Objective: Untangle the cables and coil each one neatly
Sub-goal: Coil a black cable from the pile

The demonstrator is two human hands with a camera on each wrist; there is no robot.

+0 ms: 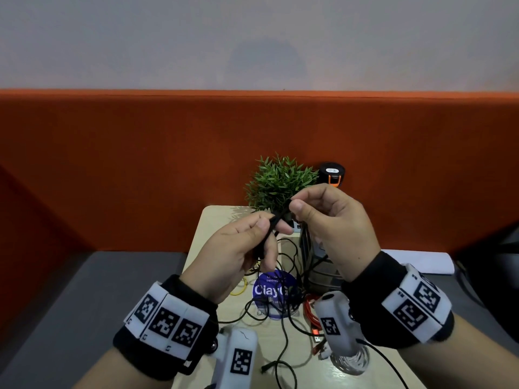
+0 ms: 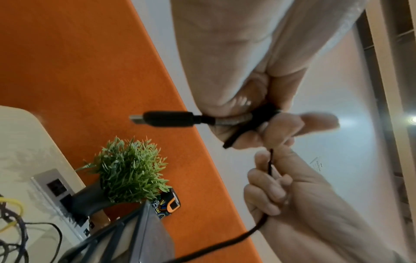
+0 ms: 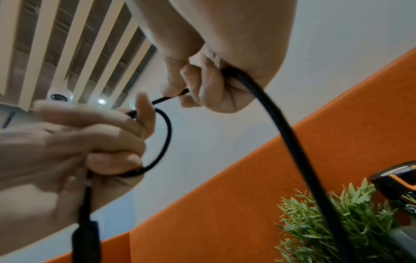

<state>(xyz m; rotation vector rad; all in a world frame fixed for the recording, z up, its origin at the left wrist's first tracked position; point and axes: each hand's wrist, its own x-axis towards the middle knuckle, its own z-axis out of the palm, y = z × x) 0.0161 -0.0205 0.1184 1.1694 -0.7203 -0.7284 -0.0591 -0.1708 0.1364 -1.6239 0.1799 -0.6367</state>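
Both hands are raised over the small table with one black cable between them. My left hand grips the cable near its end. A small loop curls out beside its fingers, and the black USB plug sticks out of the fist. My right hand pinches the same cable between thumb and forefinger, a short way from the left hand. The rest of the cable runs through the right palm and hangs down toward the table. A tangle of black cables lies below.
On the table lie a yellow cable, a red cable, a coiled white cable and a blue round disc. A potted plant, a dark metal frame and a black-orange device stand before the orange partition.
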